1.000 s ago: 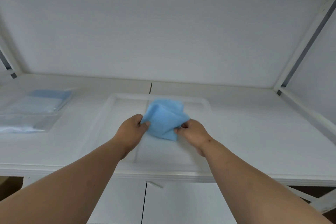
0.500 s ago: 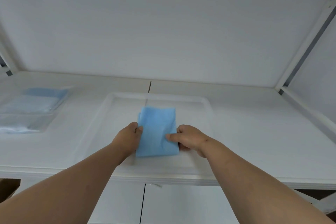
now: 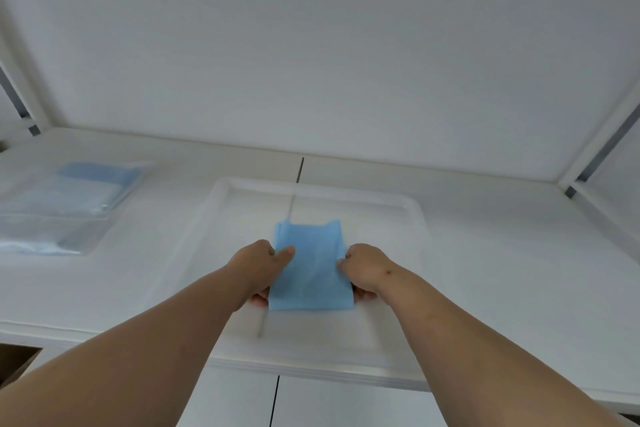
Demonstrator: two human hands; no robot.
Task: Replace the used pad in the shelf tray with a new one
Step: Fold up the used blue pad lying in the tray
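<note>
A folded blue pad (image 3: 310, 270) lies over the middle of a clear plastic tray (image 3: 391, 215) on the white shelf. My left hand (image 3: 258, 265) grips the pad's left edge, thumb on top. My right hand (image 3: 363, 269) grips its right edge. The pad hangs slightly creased between both hands, its near edge low over the tray floor. Fingers under the pad are mostly hidden.
A clear plastic bag (image 3: 65, 208) holding several folded blue pads lies at the left of the shelf (image 3: 502, 253). The white back wall rises behind. A metal frame post (image 3: 602, 146) stands at the right corner. White cabinet doors (image 3: 311, 406) sit below the shelf edge.
The pad was bunched up and raised a second ago. Both hands have drawn apart and lowered, spreading it into a flat rectangle nearer the tray's front.
</note>
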